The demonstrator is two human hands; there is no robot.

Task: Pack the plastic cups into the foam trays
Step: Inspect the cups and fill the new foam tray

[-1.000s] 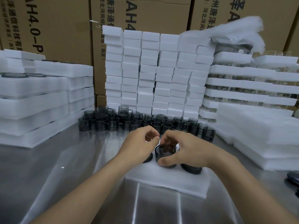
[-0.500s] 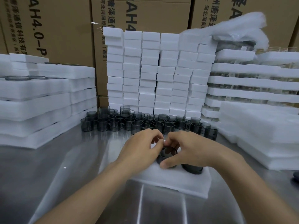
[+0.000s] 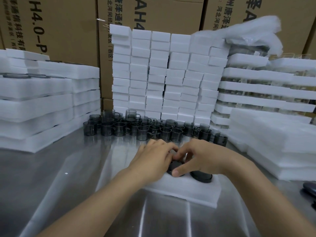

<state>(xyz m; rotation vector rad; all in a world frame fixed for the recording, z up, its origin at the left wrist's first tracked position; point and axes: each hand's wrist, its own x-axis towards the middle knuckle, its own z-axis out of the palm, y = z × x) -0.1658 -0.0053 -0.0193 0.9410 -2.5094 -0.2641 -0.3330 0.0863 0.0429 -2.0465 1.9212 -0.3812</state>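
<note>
A white foam tray (image 3: pixel 186 191) lies on the steel table in front of me. A dark smoky plastic cup (image 3: pixel 174 165) sits low in one of its holes. My left hand (image 3: pixel 153 159) covers the cup's left side with bent fingers. My right hand (image 3: pixel 202 157) grips it from the right, thumb at the near rim and fingers curled over the far rim. A second cup (image 3: pixel 202 177) sits sunk in the tray just to the right. Several loose cups (image 3: pixel 145 130) with handles stand in rows behind the tray.
Stacks of foam trays (image 3: pixel 42 103) rise on the left, and more foam stacks (image 3: pixel 273 134) on the right. A wall of small foam blocks (image 3: pixel 164 74) stands behind the cups, with cardboard boxes (image 3: pixel 65 23) beyond. A dark object (image 3: pixel 310 189) lies at the table's right edge.
The cup held above the tray has gone down into its hole. Both hands have sunk with it and closed in over its top.
</note>
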